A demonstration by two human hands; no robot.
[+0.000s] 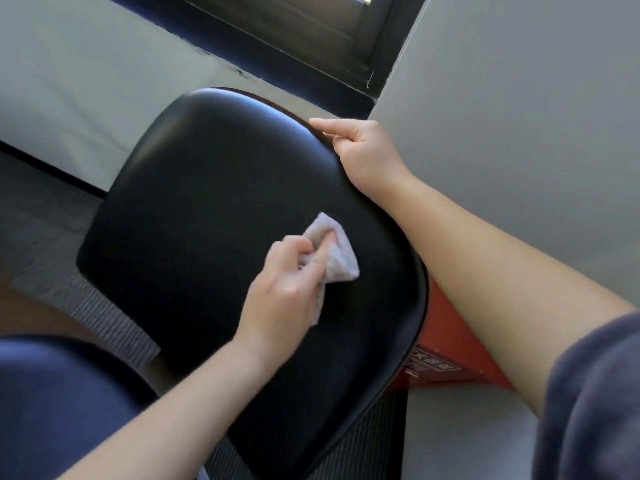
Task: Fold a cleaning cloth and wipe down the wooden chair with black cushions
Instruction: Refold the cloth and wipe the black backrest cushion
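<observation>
mid-wipe on black cushion (pixel 207 202). left hand (pixel 287 282) pinching folded cloth (pixel 337 258); right hand (pixel 356 147) gripping cushion edge. next, probably: sweep across the rest, even pressure.

The black cushion (pixel 207 202) of the chair, glossy and rounded, carries the pale folded cloth (pixel 341 259) on its right half, and beneath it spreads the floor (pixel 104 317) of grey ribbed carpet, with a red box (pixel 450 327) bearing printed characters just beside the cushion's right edge.

cushion (pixel 214 202): smooth, glossy black leather-like | cloth (pixel 337 252): soft, matt pale fabric
</observation>
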